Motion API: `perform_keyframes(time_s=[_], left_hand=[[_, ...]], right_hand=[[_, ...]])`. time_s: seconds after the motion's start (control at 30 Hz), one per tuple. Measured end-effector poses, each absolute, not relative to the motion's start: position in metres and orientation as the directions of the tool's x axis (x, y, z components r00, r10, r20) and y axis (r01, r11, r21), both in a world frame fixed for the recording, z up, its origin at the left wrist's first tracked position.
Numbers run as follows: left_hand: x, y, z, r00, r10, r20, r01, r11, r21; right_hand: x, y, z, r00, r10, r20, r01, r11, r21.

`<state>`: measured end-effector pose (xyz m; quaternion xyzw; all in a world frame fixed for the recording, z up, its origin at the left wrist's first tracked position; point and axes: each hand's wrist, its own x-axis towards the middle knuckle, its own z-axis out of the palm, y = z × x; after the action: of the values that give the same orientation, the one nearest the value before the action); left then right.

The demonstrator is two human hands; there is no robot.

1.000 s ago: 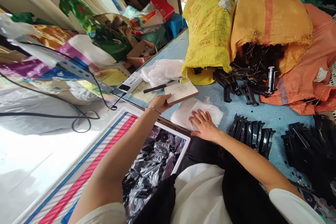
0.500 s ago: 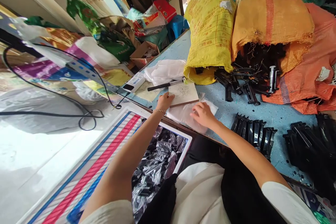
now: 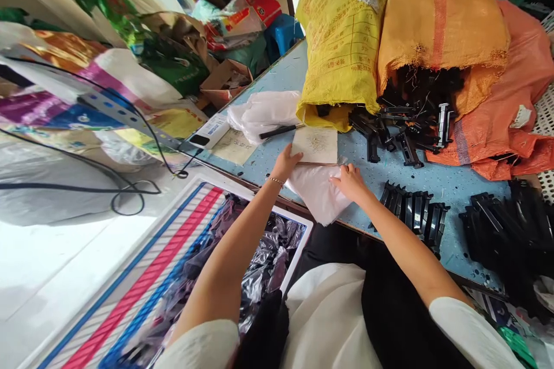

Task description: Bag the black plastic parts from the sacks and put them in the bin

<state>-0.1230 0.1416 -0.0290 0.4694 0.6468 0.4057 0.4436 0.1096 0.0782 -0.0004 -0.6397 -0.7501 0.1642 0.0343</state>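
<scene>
My left hand (image 3: 286,164) grips the left edge of a small pale square board (image 3: 315,145), with its thumb over the near corner. Beneath the board's near side lies a flat stack of clear plastic bags (image 3: 321,193), its near corner overhanging the table edge. My right hand (image 3: 350,182) rests at the right side of the bags, close to the board's near right corner. Its fingers are apart and bent, with nothing visibly held. Behind the board lies a tool with a black handle (image 3: 277,132), its far end partly hidden.
A yellow sack (image 3: 341,46) and an orange sack (image 3: 441,17) spill black plastic parts (image 3: 409,147). More black parts (image 3: 413,210) stand in a row at right. A crate (image 3: 277,242) of bagged parts is below left. A bundled plastic bag (image 3: 264,112) lies behind.
The board has turned square to me and shifted right with my left hand. My right hand has moved slightly right, and the bags' near corner now hangs toward me.
</scene>
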Motion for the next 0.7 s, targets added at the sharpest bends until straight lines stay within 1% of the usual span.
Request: perform_keyframes(time_s=[0.07, 0.13, 0.17, 0.2, 0.27, 0.3, 0.33, 0.37, 0.43, 0.47, 0.5, 0.53, 0.57, 0.63, 0.7], left_hand=[[-0.119, 0.149, -0.026, -0.155, 0.974, -0.163, 0.280, 0.202, 0.939], [-0.118, 0.150, -0.022, -0.178, 0.977, -0.119, 0.368, 0.178, 0.913], [-0.117, 0.145, -0.019, -0.209, 0.975, -0.072, 0.432, 0.158, 0.888], [-0.115, 0.138, -0.016, -0.240, 0.971, 0.000, 0.506, 0.125, 0.853], [-0.106, 0.112, -0.009, -0.249, 0.949, 0.192, 0.648, 0.016, 0.762], [-0.099, 0.096, -0.007, -0.204, 0.940, 0.275, 0.696, -0.059, 0.716], [-0.090, 0.078, -0.005, -0.117, 0.937, 0.331, 0.722, -0.149, 0.676], [-0.079, 0.060, -0.004, 0.001, 0.936, 0.351, 0.725, -0.243, 0.645], [-0.059, 0.029, -0.005, 0.256, 0.914, 0.315, 0.703, -0.400, 0.588], [-0.050, 0.019, -0.007, 0.356, 0.893, 0.277, 0.694, -0.451, 0.562], [-0.044, 0.012, -0.009, 0.421, 0.875, 0.239, 0.689, -0.480, 0.544], [-0.040, 0.009, -0.011, 0.451, 0.868, 0.209, 0.685, -0.487, 0.542], [-0.039, 0.010, -0.013, 0.459, 0.869, 0.186, 0.673, -0.477, 0.565], [-0.041, 0.017, -0.015, 0.461, 0.877, 0.138, 0.612, -0.426, 0.666], [-0.045, 0.027, -0.013, 0.449, 0.891, 0.069, 0.546, -0.335, 0.768]], right_hand=[[0.110, 0.085, 0.002, -0.176, 0.966, -0.189, 0.941, 0.109, -0.321], [0.114, 0.092, 0.009, -0.192, 0.951, -0.242, 0.929, 0.097, -0.356], [0.118, 0.093, 0.014, -0.207, 0.942, -0.263, 0.919, 0.095, -0.383], [0.125, 0.092, 0.020, -0.224, 0.937, -0.269, 0.903, 0.096, -0.418], [0.145, 0.083, 0.031, -0.260, 0.940, -0.222, 0.852, 0.116, -0.510], [0.158, 0.075, 0.038, -0.273, 0.946, -0.176, 0.817, 0.132, -0.561], [0.173, 0.066, 0.044, -0.277, 0.952, -0.130, 0.782, 0.145, -0.606], [0.188, 0.057, 0.050, -0.270, 0.958, -0.094, 0.752, 0.149, -0.642], [0.219, 0.037, 0.064, -0.223, 0.973, -0.055, 0.733, 0.130, -0.668], [0.233, 0.028, 0.070, -0.184, 0.982, -0.043, 0.750, 0.112, -0.652], [0.246, 0.019, 0.076, -0.145, 0.989, -0.032, 0.781, 0.095, -0.617], [0.257, 0.010, 0.080, -0.115, 0.993, -0.022, 0.819, 0.082, -0.568], [0.264, 0.002, 0.083, -0.094, 0.995, -0.021, 0.857, 0.070, -0.510], [0.269, -0.015, 0.083, -0.083, 0.995, -0.061, 0.918, 0.053, -0.392], [0.260, -0.030, 0.073, -0.093, 0.989, -0.117, 0.957, 0.056, -0.285]])
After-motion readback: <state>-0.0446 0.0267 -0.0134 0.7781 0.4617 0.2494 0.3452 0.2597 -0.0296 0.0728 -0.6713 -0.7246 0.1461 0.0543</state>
